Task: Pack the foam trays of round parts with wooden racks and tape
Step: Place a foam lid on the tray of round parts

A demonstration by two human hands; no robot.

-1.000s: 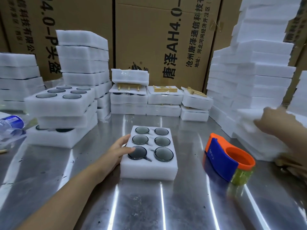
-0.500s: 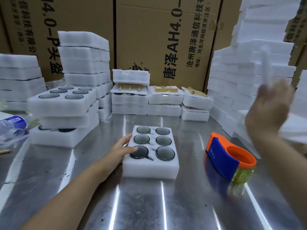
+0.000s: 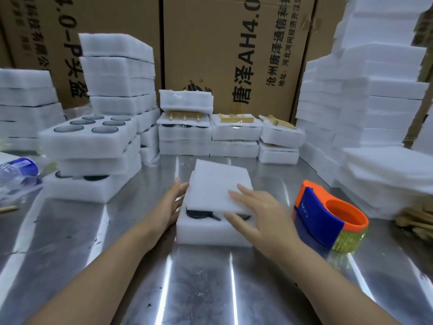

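Note:
A white foam tray [image 3: 210, 233] of dark round parts [image 3: 198, 213] lies in the middle of the steel table. A thin foam sheet [image 3: 218, 186] rests on it, skewed and covering most of the parts. My right hand [image 3: 260, 212] pinches the sheet's near right corner, fingers on top and thumb beneath. My left hand [image 3: 171, 205] lies flat against the left edge of tray and sheet, fingers apart. The orange and blue tape dispenser [image 3: 321, 221] stands to the right of the tray. Loose wooden racks [image 3: 414, 221] lie at the far right.
Uncovered trays [image 3: 89, 137] are stacked at left, beside a plastic bottle [image 3: 16, 170]. Taped trays with wooden racks [image 3: 185, 132] line the back. Tall foam stacks [image 3: 386, 174] fill the right side. Cardboard boxes [image 3: 222, 55] wall off the rear.
My right hand lifted a foam sheet from the right-hand stack, swung it over and set it down on the tray. My left hand stayed at the tray's left edge.

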